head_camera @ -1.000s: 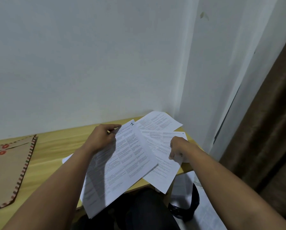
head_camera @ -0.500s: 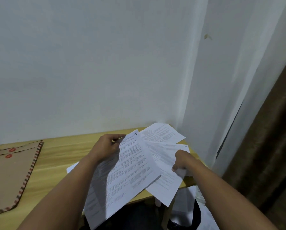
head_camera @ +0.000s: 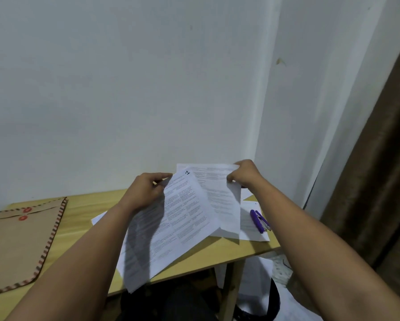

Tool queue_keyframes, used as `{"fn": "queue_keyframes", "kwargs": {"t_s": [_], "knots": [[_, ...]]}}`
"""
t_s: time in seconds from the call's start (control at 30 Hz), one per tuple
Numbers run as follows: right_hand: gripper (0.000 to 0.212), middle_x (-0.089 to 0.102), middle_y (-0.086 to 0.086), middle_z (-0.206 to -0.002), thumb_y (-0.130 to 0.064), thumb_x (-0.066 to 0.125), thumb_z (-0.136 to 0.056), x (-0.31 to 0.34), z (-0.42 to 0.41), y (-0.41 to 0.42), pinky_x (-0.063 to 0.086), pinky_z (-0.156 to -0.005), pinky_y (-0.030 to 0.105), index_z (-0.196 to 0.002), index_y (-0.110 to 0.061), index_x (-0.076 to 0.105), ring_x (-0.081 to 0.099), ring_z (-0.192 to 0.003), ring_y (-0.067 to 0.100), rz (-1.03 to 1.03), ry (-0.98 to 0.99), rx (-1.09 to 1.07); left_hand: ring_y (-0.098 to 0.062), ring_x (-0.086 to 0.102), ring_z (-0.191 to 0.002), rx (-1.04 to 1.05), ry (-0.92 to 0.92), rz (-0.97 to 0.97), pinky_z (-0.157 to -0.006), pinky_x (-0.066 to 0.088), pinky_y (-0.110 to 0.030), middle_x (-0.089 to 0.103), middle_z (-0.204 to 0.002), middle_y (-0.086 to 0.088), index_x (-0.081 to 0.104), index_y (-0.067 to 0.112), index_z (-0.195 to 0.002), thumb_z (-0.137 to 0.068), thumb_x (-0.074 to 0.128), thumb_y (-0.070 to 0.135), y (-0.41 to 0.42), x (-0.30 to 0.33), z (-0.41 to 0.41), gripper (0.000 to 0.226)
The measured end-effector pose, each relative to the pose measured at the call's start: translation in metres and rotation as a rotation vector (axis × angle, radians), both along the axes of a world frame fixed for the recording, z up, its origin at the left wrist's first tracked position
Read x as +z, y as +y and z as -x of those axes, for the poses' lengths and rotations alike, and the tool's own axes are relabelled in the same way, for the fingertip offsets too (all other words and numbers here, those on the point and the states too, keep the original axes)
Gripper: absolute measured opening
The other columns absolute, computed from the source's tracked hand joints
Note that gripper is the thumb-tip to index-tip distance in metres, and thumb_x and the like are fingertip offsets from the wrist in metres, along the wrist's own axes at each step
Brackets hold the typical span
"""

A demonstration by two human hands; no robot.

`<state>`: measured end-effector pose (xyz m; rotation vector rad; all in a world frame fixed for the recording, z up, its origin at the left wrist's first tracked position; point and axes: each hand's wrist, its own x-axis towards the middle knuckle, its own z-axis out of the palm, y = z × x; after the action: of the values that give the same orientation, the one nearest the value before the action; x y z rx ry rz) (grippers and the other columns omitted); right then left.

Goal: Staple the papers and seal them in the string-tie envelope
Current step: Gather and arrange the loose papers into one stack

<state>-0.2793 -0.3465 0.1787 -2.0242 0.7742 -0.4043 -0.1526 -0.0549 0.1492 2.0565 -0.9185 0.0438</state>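
My left hand (head_camera: 145, 191) pinches the top edge of a printed sheet marked "1" (head_camera: 175, 225), lifted off the wooden table (head_camera: 85, 218). My right hand (head_camera: 245, 174) grips the top corner of a second printed sheet (head_camera: 224, 205), raised behind and to the right of the first. Another sheet (head_camera: 250, 225) lies flat on the table at the right with a purple stapler (head_camera: 259, 220) resting on it. The brown string-tie envelope (head_camera: 15, 242), with red discs and a striped border, lies flat at the table's left.
A white wall stands right behind the table, with a corner to the right. A brown curtain (head_camera: 370, 181) hangs at the far right. Below the table's right edge lie more papers (head_camera: 259, 283) and a dark strap on the floor.
My right hand has risen from the table edge and lifted a sheet by its top corner, which uncovered the purple stapler. The left hand has raised its sheet higher.
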Motion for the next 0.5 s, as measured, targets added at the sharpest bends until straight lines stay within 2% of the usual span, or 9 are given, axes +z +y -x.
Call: {"fn": "queue_keyframes", "kwargs": {"t_s": [0.07,0.1,0.17,0.27,0.37,0.4,0.43,0.47,0.5], "knots": [[0.014,0.064,0.007,-0.079,0.004,0.071,-0.072,0.009,-0.002,0.008,0.049,-0.063,0.031,-0.082,-0.005,0.07,0.061,-0.07,0.024,-0.04,-0.129,0.01,0.007,0.067,-0.088,0.009,-0.024,0.015,-0.082,0.051,-0.022,0.076,-0.113,0.014,0.074,0.033,-0.125,-0.1,0.064,0.031,0.005,0.009,0.001,0.027],[0.009,0.067,0.006,-0.078,0.002,0.07,-0.072,0.012,-0.003,0.012,0.05,-0.065,0.032,-0.08,0.0,0.072,0.062,-0.069,0.021,-0.056,-0.182,0.023,0.007,0.067,-0.088,0.013,-0.029,0.021,-0.082,0.051,-0.022,0.077,-0.113,0.014,0.074,0.033,-0.125,-0.099,0.065,0.033,0.008,0.013,0.002,0.027],[0.022,0.061,0.004,-0.075,-0.01,0.071,-0.07,0.021,-0.004,0.023,0.046,-0.066,0.032,-0.083,0.008,0.069,0.056,-0.07,0.015,-0.036,-0.263,0.07,0.011,0.065,-0.083,0.014,-0.04,0.032,-0.076,0.048,-0.017,0.076,-0.109,0.015,0.074,0.034,-0.125,-0.099,0.065,0.033,0.016,0.022,0.005,0.027],[0.024,0.042,0.005,-0.073,-0.01,0.076,-0.077,0.033,-0.01,0.038,0.031,-0.064,0.03,-0.071,-0.001,0.055,0.04,-0.068,0.014,0.035,-0.342,0.149,0.01,0.062,-0.075,0.027,-0.065,0.055,-0.072,0.045,-0.017,0.076,-0.107,0.015,0.074,0.034,-0.125,-0.099,0.065,0.034,0.028,0.035,0.009,0.027],[0.039,0.039,0.005,-0.069,-0.018,0.077,-0.084,0.042,-0.02,0.05,0.028,-0.062,0.029,-0.067,-0.001,0.047,0.035,-0.066,0.014,0.061,-0.357,0.223,0.006,0.062,-0.072,0.042,-0.087,0.06,-0.071,0.045,-0.016,0.076,-0.109,0.016,0.074,0.034,-0.125,-0.099,0.066,0.032,0.04,0.047,0.011,0.028],[0.041,0.045,0.009,-0.068,-0.027,0.075,-0.083,0.044,-0.024,0.055,0.031,-0.066,0.03,-0.071,0.003,0.049,0.039,-0.068,0.014,0.048,-0.343,0.26,0.006,0.063,-0.074,0.046,-0.097,0.064,-0.072,0.045,-0.015,0.076,-0.11,0.017,0.074,0.034,-0.126,-0.099,0.066,0.031,0.044,0.051,0.012,0.028],[0.046,0.061,0.018,-0.073,-0.036,0.072,-0.081,0.045,-0.028,0.06,0.036,-0.069,0.033,-0.081,0.008,0.057,0.045,-0.071,0.015,0.023,-0.325,0.298,0.006,0.064,-0.077,0.049,-0.106,0.073,-0.073,0.046,-0.015,0.075,-0.111,0.018,0.073,0.034,-0.126,-0.099,0.066,0.03,0.048,0.055,0.012,0.028],[0.049,0.073,0.027,-0.09,-0.039,0.069,-0.081,0.047,-0.032,0.065,0.043,-0.074,0.036,-0.092,0.008,0.064,0.053,-0.076,0.016,-0.025,-0.316,0.336,0.005,0.066,-0.08,0.052,-0.112,0.084,-0.074,0.047,-0.016,0.075,-0.111,0.019,0.073,0.034,-0.126,-0.099,0.066,0.029,0.051,0.059,0.013,0.028],[0.045,0.074,0.029,-0.107,-0.037,0.068,-0.085,0.05,-0.036,0.071,0.05,-0.079,0.039,-0.099,0.006,0.069,0.06,-0.081,0.018,-0.079,-0.309,0.368,0.003,0.067,-0.082,0.053,-0.114,0.097,-0.075,0.048,-0.018,0.075,-0.111,0.019,0.073,0.034,-0.126,-0.099,0.066,0.027,0.055,0.062,0.013,0.029]]}}
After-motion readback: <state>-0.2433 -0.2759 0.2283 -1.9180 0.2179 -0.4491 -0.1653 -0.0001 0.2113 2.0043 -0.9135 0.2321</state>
